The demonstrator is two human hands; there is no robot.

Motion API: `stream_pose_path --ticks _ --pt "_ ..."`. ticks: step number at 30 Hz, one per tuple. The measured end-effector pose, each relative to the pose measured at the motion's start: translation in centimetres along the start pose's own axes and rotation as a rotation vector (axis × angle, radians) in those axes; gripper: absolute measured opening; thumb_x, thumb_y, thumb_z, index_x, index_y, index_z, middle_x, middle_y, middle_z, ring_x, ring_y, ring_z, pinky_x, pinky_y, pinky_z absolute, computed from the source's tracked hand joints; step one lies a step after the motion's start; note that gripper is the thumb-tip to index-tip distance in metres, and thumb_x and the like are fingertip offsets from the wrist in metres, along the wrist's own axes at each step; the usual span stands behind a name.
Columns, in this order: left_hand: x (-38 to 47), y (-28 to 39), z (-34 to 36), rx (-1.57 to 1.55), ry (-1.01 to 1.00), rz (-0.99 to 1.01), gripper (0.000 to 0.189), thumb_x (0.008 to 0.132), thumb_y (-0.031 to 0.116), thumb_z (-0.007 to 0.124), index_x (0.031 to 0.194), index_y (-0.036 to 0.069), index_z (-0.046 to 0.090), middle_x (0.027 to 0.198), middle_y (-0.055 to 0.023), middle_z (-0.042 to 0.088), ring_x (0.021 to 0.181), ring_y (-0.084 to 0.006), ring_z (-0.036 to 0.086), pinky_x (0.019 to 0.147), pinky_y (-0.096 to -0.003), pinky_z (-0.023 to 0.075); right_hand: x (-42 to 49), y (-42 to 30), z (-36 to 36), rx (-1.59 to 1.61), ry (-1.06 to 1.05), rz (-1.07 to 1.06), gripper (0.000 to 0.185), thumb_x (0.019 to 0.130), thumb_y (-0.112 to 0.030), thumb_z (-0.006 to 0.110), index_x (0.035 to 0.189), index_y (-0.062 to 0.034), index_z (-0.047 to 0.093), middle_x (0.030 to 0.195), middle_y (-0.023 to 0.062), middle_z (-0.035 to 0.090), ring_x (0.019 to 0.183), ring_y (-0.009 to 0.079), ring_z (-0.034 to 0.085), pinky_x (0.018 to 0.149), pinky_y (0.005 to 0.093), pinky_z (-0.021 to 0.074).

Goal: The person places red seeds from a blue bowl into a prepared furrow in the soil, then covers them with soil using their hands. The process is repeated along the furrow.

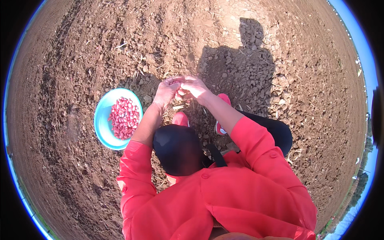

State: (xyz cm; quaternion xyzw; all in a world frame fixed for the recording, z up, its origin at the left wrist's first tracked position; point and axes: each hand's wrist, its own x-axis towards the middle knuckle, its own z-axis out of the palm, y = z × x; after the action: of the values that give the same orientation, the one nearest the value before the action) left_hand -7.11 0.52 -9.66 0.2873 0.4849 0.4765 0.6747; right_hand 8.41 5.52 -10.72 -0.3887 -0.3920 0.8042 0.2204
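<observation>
Both my hands meet above the soil, just beyond my shoes. My left hand (166, 91) is curled, with its thumb towards the other hand. The fingers of my right hand (193, 86) are bent and touch or nearly touch those of the left. Small reddish bits show between the fingers; whether they are seeds or fingertips I cannot tell. Left of my left forearm, a light-blue plastic basin (103, 123) stands on the ground. Pink-red and whitish seed-like pieces (124, 117) are heaped on its right side, and their exact kind is unclear.
Loose, cloddy brown soil (90, 66) with bits of straw surrounds me. My red shoes (180, 119) are on the ground below my hands. A dark, rounded black-clad knee (177, 150) rises between my arms, and the other leg (270, 129) bends out right. My shadow (240, 69) falls ahead.
</observation>
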Motion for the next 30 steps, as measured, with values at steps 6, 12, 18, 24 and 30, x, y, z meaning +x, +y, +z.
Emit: stream_pose_path --ticks 6,12,18,24,30 --pt "2.7 -3.0 -3.5 0.033 0.275 -0.112 0.033 0.088 0.007 0.054 0.118 -0.004 0.049 0.095 -0.0127 0.064 0.060 -0.0110 0.057 0.049 -0.0222 0.0488 6.9 3.6 -5.6 -0.266 0.283 -0.168 0.020 0.088 -0.012 0.058 0.104 -0.0009 0.062 0.081 0.0014 0.062 0.063 0.0080 0.056 0.050 0.0231 0.0477" --pt "5.7 -5.9 -5.6 -0.050 0.321 -0.337 0.029 0.089 0.007 0.050 0.117 -0.002 0.049 0.087 -0.0103 0.063 0.057 -0.0108 0.057 0.046 -0.0230 0.0475 14.5 2.1 -19.1 -0.695 0.596 0.068 0.029 0.080 -0.028 0.067 0.094 -0.0020 0.067 0.080 0.0087 0.068 0.059 0.0152 0.064 0.060 0.0303 0.0512" --pt "11.8 -5.6 -7.3 -0.064 0.250 -0.473 0.028 0.093 0.013 0.048 0.117 0.001 0.050 0.081 -0.0073 0.063 0.057 -0.0118 0.058 0.047 -0.0244 0.0473 21.6 2.8 -24.1 -1.287 0.502 -0.226 0.023 0.083 -0.024 0.063 0.099 -0.0065 0.063 0.084 0.0104 0.067 0.074 0.0244 0.065 0.067 0.0357 0.0517" --pt "17.9 -7.0 -6.7 -0.114 0.222 -0.506 0.029 0.095 0.021 0.046 0.116 0.002 0.052 0.074 -0.0041 0.058 0.059 -0.0115 0.056 0.049 -0.0246 0.0462 26.4 5.0 -22.9 -1.730 0.226 -0.260 0.009 0.080 -0.015 0.058 0.088 -0.0120 0.062 0.090 0.0072 0.064 0.090 0.0258 0.061 0.077 0.0399 0.0456" --pt "20.9 -8.6 -6.6 -0.319 0.244 -0.493 0.033 0.096 0.023 0.041 0.122 0.004 0.048 0.083 -0.0049 0.059 0.067 -0.0135 0.058 0.055 -0.0287 0.0495 26.8 6.8 -23.1 -1.885 0.220 -0.363 0.008 0.075 -0.015 0.060 0.083 -0.0158 0.063 0.089 0.0021 0.058 0.092 0.0218 0.056 0.081 0.0368 0.0406"
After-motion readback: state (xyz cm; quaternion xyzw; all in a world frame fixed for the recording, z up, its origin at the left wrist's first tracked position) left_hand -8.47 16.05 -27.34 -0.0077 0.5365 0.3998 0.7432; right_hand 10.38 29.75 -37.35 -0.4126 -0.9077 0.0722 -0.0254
